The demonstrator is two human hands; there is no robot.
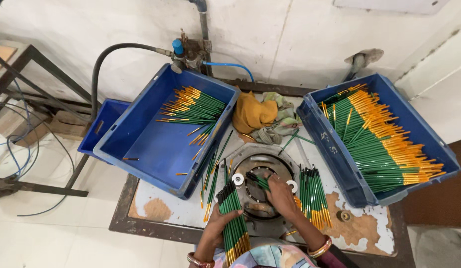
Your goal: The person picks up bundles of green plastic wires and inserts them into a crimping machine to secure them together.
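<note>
While apparently fullest, right crate (339, 149) of brushes (384, 144)

Right hand (281, 196) covers the near part of the round fixture (263, 168); what its fingers grip there is too small to tell. Brush bundle (234, 223) lower ends run off the bottom edge, as do both forearms. Left tray (141, 144) hides most of a smaller tray (102, 124). Right tray (334, 149) markings unreadable.

Light was bright, soft and even across the frame, with only faint shadows beneath the blue trays (156, 144). The wide lens bowed straight lines near the edges. Focus was sharp at centre, without glare.
</note>
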